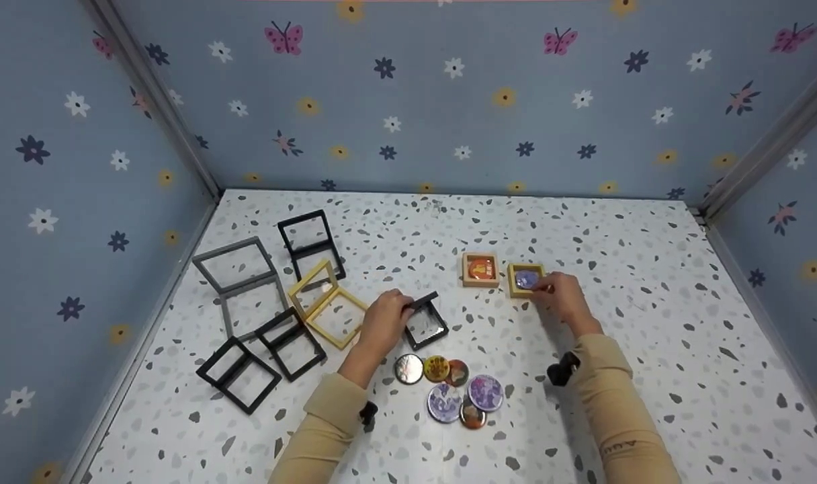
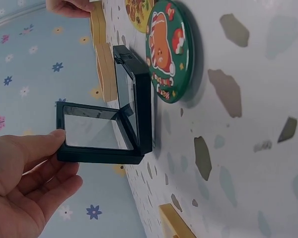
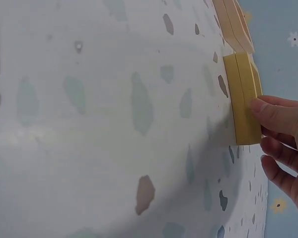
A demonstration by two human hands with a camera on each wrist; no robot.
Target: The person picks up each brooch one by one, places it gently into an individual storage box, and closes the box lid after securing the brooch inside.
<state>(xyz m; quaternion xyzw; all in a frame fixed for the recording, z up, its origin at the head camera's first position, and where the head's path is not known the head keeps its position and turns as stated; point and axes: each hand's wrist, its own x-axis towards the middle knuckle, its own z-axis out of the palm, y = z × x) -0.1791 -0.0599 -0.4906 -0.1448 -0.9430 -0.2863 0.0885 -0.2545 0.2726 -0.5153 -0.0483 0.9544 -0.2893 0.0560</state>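
My left hand (image 1: 381,323) pinches the raised lid of a small black display frame (image 2: 145,111), thumb on top of the lid's edge. The frame is hinged open like a book, with clear film in both halves and its lower half close over the table. My right hand (image 1: 566,299) pinches the near right side of a yellow display frame (image 3: 244,111), closed, with a purple badge (image 1: 527,278) inside. Beside it on the left lies a closed light-orange frame (image 1: 481,283) holding an orange badge (image 1: 482,269). A green round badge (image 2: 170,52) lies near the black frame.
Open hinged frames lie on the left: a grey one (image 1: 226,316), a yellow one (image 1: 322,331) and several black ones (image 1: 250,408). Round badges (image 1: 443,403) cluster in front, between the forearms, some overlapping. Flowered blue walls (image 1: 422,134) enclose the speckled white table (image 1: 650,302).
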